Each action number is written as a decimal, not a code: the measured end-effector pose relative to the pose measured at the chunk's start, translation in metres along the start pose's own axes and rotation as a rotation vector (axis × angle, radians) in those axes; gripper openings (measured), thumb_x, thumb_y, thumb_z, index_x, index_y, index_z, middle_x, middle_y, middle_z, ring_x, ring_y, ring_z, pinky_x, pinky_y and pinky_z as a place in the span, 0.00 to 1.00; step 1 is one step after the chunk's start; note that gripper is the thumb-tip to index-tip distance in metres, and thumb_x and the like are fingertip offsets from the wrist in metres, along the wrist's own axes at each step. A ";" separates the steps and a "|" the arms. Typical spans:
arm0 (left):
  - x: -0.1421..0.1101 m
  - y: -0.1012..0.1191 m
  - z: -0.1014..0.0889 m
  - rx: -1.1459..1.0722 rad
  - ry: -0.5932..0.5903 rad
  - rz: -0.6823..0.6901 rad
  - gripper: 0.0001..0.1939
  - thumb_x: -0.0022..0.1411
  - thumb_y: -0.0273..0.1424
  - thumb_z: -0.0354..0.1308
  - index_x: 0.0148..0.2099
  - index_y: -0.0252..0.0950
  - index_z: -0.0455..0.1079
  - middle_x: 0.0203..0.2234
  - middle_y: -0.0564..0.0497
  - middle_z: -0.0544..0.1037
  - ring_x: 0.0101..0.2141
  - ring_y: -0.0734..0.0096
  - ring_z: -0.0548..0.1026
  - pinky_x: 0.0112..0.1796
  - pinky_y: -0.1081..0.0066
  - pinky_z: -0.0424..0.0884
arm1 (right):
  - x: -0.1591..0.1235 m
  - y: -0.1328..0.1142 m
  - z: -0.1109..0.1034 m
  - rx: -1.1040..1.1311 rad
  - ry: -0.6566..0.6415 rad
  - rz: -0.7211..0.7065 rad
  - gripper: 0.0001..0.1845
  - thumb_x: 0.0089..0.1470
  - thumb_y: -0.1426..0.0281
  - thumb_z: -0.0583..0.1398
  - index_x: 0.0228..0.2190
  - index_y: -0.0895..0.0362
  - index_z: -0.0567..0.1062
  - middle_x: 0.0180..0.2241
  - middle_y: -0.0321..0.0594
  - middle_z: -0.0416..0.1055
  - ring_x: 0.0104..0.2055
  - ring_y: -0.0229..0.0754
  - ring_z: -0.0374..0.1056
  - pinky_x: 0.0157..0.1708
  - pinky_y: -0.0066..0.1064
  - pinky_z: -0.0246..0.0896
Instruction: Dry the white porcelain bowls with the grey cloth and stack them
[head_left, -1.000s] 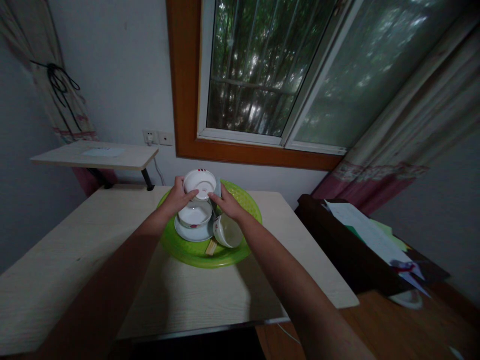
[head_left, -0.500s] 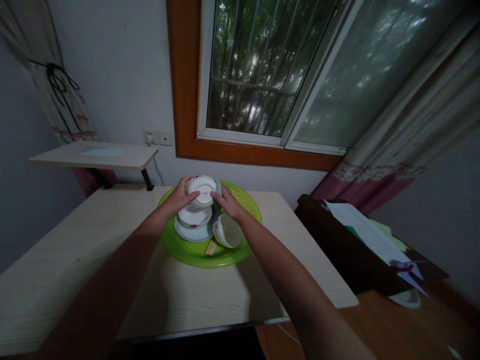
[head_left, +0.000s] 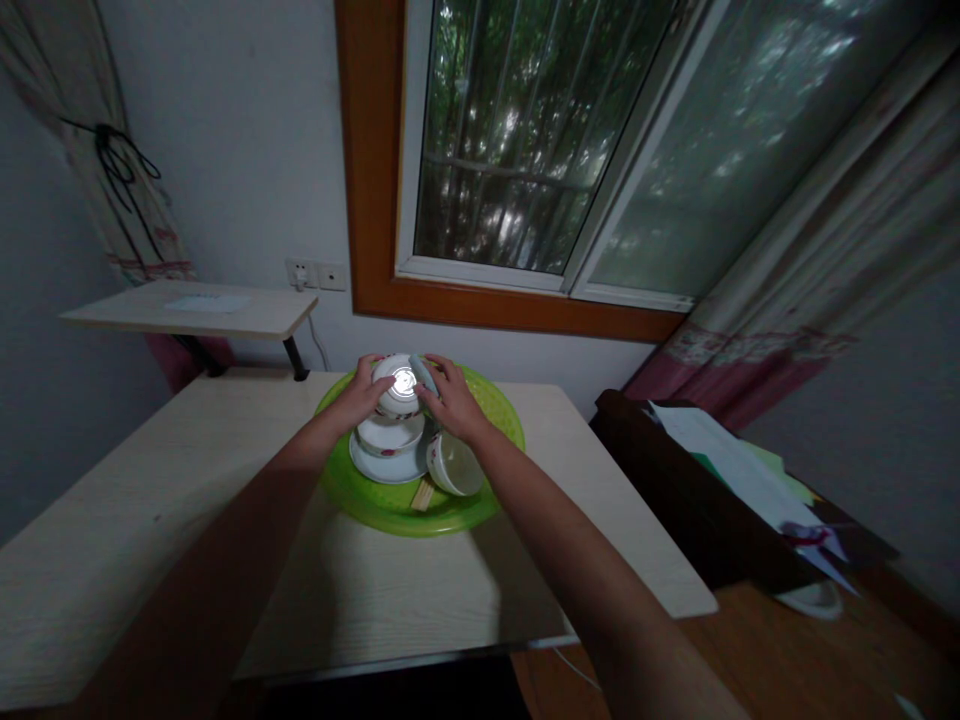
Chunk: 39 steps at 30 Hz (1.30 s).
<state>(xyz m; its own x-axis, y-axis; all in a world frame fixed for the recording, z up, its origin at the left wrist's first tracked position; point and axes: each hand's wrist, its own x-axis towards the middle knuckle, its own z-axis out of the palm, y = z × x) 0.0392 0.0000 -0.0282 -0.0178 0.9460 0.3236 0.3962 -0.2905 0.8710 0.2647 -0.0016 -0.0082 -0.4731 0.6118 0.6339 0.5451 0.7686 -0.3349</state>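
Observation:
A green plastic basin (head_left: 487, 480) stands on a pale wooden table (head_left: 150, 510). In it a white bowl (head_left: 390, 433) rests on a white plate (head_left: 375, 468). Above them I hold a second white bowl (head_left: 400, 386) upside down, its foot ring facing me. My left hand (head_left: 361, 395) grips its left rim. My right hand (head_left: 448, 398) grips its right side and also pinches a pale blue-grey cloth (head_left: 426, 374) against it. Another white bowl (head_left: 457, 466) lies tipped on its side by my right wrist, with wooden chopsticks (head_left: 422, 494) in front.
A small raised shelf (head_left: 195, 310) stands at the table's far left corner. A dark cabinet (head_left: 712, 510) with papers (head_left: 750, 470) on top is to the right. A window and curtains are behind the table.
The held bowl has turned from facing me with its inside to fully upside down, and has sunk a little toward the stacked bowl. Both hands stayed on it.

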 end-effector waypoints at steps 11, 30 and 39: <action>-0.004 0.011 -0.002 0.044 0.008 -0.040 0.26 0.61 0.42 0.53 0.59 0.41 0.55 0.50 0.43 0.74 0.45 0.59 0.75 0.43 0.63 0.72 | 0.001 -0.028 -0.011 -0.287 -0.102 -0.068 0.27 0.67 0.57 0.55 0.64 0.46 0.66 0.67 0.43 0.58 0.64 0.56 0.52 0.64 0.54 0.49; -0.003 0.012 -0.005 0.048 0.048 -0.079 0.28 0.61 0.43 0.53 0.61 0.40 0.53 0.46 0.44 0.73 0.38 0.61 0.75 0.40 0.63 0.72 | 0.001 -0.028 -0.011 -0.362 -0.128 -0.041 0.26 0.69 0.60 0.50 0.62 0.55 0.68 0.50 0.53 0.68 0.52 0.56 0.58 0.54 0.49 0.57; -0.006 0.013 -0.005 0.079 0.029 -0.067 0.29 0.60 0.44 0.54 0.60 0.41 0.54 0.48 0.43 0.73 0.40 0.59 0.76 0.42 0.61 0.73 | 0.002 -0.019 -0.003 -0.278 -0.122 -0.060 0.23 0.68 0.62 0.53 0.60 0.56 0.70 0.47 0.51 0.70 0.49 0.51 0.64 0.50 0.41 0.60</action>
<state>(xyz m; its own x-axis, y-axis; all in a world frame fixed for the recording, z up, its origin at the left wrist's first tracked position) 0.0395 -0.0101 -0.0166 -0.0728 0.9579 0.2776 0.4648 -0.2137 0.8592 0.2559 -0.0155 0.0012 -0.5807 0.5980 0.5524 0.6743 0.7335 -0.0851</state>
